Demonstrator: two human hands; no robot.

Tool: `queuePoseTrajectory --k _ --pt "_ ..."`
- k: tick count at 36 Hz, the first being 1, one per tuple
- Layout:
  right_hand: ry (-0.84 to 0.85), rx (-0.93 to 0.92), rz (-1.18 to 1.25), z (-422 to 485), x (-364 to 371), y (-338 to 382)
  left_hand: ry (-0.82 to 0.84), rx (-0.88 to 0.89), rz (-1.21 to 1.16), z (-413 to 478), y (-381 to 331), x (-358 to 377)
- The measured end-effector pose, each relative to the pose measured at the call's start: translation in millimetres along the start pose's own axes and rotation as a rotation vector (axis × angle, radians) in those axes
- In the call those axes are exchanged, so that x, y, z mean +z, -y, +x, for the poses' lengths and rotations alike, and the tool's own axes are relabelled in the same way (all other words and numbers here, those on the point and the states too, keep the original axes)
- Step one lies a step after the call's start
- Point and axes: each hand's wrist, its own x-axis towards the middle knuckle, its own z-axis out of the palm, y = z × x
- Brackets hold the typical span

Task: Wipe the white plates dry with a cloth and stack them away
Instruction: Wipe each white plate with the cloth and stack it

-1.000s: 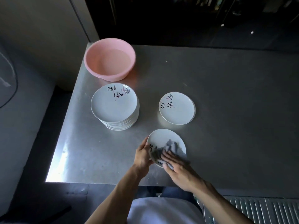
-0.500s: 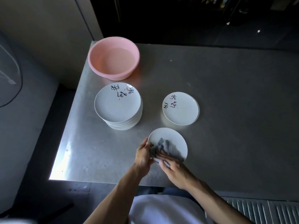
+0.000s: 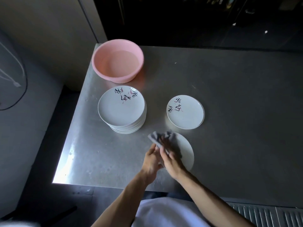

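Item: plate [image 3: 186, 151], tilted above the counter [image 3: 237, 99] near its front edge, left hand [image 3: 151, 159] fingers clamped on the rim; right hand [image 3: 173, 162] presses the grey cloth [image 3: 155, 136] to its face, fingers blurred, curled or flat I cannot tell. Risks, as I judge: a wet rim slipping from a one-handed grip, then a chip or a fall off the edge. Containers: pink basin [image 3: 118, 61], far left corner, holding what looks like clear water, no plates in it

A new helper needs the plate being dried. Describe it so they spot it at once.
On the steel table, look nearest the person, in front of the tall plate stack. That plate is the only one tilted up, half covered by a grey cloth.
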Motion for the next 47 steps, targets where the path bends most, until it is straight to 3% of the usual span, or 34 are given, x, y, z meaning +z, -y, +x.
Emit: queuePoseTrajectory --k 2,5,7,9,11,14,16,18,20,23,25,27,29,33,35,37,39,42,44,47 --pt "0.148 -0.035 -0.112 -2 -6 -20 -0.018 0.018 -0.005 -2 3 -5" --pt "-0.060 0.241 -0.486 6 -9 -39 -0.044 0.020 0.003 -5 2 -5" --pt "-0.203 0.396 -0.496 11 -10 -34 -0.025 0.036 0.037 -7 2 -2" --pt "-0.170 0.305 -0.319 10 -6 -29 0.005 0.054 0.063 -7 3 -1" --pt "-0.003 0.072 -0.139 1 -2 -22 0.018 0.073 0.079 -7 4 -3" --pt "0.135 -0.044 -0.097 -2 -9 -21 0.002 0.105 0.097 -7 5 -6" --pt "0.024 0.062 -0.235 4 -13 -27 -0.026 0.144 0.102 -8 8 -7" --pt "-0.134 0.297 -0.424 10 -16 -29 -0.074 0.191 0.101 -9 13 -6" --pt "-0.228 0.424 -0.463 12 -17 -22 -0.135 0.182 0.077 -7 17 -6" --pt "-0.187 0.248 -0.198 6 -9 -9 -0.192 0.100 0.033 1 17 -10" --pt "-0.019 0.065 0.021 -5 -5 1 -0.187 0.061 -0.034 0 12 -11" --pt "0.148 -0.032 0.047 -11 -6 4 -0.135 0.056 -0.082 -3 12 -12" --pt "0.183 -0.002 -0.009 -10 -9 -2 -0.105 0.061 -0.105 -5 15 -12" --pt "-0.113 0.325 -0.373 7 -16 -15 -0.111 0.012 -0.133 -4 16 -12" --pt "-0.247 0.446 -0.371 12 -20 -12 -0.065 0.029 -0.086 -5 12 -11" --pt "-0.182 0.275 -0.325 7 -18 -6 0.019 0.057 -0.022 -6 10 -9" --pt "0.039 0.020 -0.128 -6 -13 1 0.058 0.057 0.019 -9 11 -8" --pt "0.251 -0.042 -0.010 -14 -16 2 0.058 0.070 0.018 -9 17 -14" --pt "0.116 -0.027 -0.171 -5 -16 -7 0.050 0.087 -0.016 -8 20 -17" --pt "-0.193 0.382 -0.340 7 -18 -12 0.035 0.109 -0.139 -8 25 -12"
